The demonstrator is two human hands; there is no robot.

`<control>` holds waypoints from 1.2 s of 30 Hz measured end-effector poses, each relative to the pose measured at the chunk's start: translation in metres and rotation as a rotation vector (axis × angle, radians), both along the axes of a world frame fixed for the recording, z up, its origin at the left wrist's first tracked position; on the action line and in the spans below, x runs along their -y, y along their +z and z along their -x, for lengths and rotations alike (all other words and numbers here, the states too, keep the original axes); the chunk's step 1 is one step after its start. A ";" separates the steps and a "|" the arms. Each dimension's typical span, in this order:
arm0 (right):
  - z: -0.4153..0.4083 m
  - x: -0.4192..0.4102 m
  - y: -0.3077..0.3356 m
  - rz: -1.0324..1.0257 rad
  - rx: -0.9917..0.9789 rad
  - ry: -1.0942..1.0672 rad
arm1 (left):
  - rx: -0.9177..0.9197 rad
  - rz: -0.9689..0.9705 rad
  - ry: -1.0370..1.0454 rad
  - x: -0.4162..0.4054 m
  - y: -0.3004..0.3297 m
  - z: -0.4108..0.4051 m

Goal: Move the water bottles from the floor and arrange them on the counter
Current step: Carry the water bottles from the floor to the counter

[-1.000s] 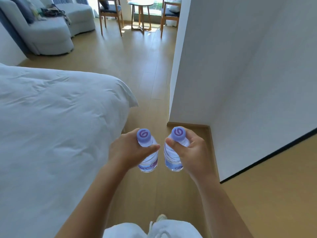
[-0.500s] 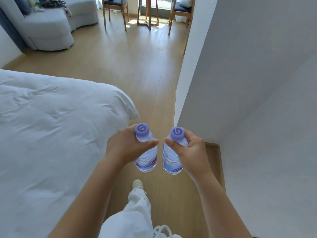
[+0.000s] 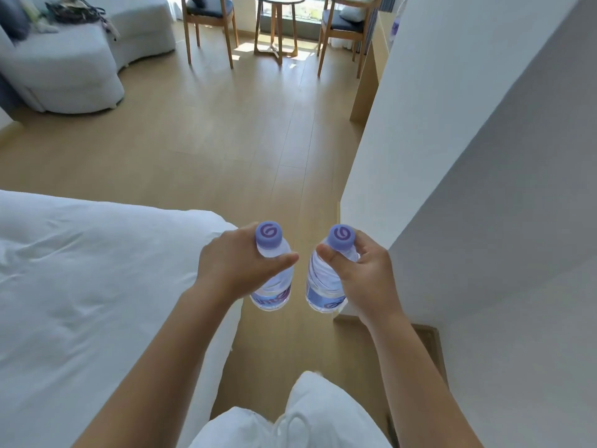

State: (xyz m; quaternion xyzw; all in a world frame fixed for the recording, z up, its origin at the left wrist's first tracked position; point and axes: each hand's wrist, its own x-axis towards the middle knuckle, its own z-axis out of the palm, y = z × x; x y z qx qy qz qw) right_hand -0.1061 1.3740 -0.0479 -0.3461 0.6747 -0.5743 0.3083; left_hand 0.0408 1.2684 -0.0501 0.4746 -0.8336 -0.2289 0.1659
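- Comparing with the earlier head-view frames: the far chairs and small table now sit lower and larger in view, the white wall corner at right has drawn nearer, and a leg in white trousers [image 3: 310,412] shows at the bottom edge. The hands keep the same grip as before.
- Left hand [image 3: 232,263] grasps one water bottle [image 3: 273,286] by its upper body, thumb across the front below the purple cap.
- Right hand [image 3: 358,273] grasps a second water bottle [image 3: 323,286] the same way.
- Count: two bottles, both upright, held side by side and apart above the wooden floor [image 3: 226,140], beside the bed [image 3: 80,286] corner.
- Two wooden chairs [image 3: 210,24], one small round table [image 3: 276,24] and one grey sofa [image 3: 71,69] stand far off.
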 end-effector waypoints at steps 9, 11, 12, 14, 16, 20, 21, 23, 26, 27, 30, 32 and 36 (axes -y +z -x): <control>0.084 0.179 -0.013 0.019 -0.025 0.039 | -0.012 -0.055 0.021 0.177 -0.009 0.088; 0.110 0.224 -0.009 0.017 -0.054 0.042 | -0.008 -0.068 0.040 0.222 -0.004 0.115; 0.124 0.245 -0.006 0.020 -0.064 0.046 | -0.009 -0.068 0.049 0.244 -0.001 0.128; 0.149 0.287 -0.003 0.021 -0.086 0.057 | -0.015 -0.058 0.079 0.285 0.004 0.152; 0.172 0.325 0.000 0.025 -0.103 0.052 | -0.035 -0.056 0.112 0.323 0.006 0.173; 0.212 0.393 0.001 0.011 -0.104 0.028 | -0.006 -0.060 0.123 0.391 0.008 0.208; 0.221 0.409 0.001 0.005 -0.101 0.023 | 0.000 -0.062 0.121 0.409 0.008 0.217; 0.239 0.443 0.000 -0.006 -0.095 0.010 | -0.005 -0.078 0.119 0.445 0.005 0.235; 0.263 0.499 -0.004 -0.018 -0.101 -0.016 | -0.018 -0.100 0.101 0.502 0.001 0.262; 0.271 0.519 -0.006 -0.022 -0.103 -0.026 | -0.023 -0.107 0.092 0.522 0.000 0.272; 0.295 0.582 -0.008 -0.017 -0.091 -0.055 | -0.033 -0.129 0.057 0.587 -0.001 0.302; 0.311 0.624 -0.007 -0.019 -0.088 -0.090 | -0.021 -0.136 0.020 0.632 0.003 0.323; 0.345 0.696 0.000 0.009 -0.060 -0.174 | -0.010 -0.129 -0.060 0.714 0.014 0.366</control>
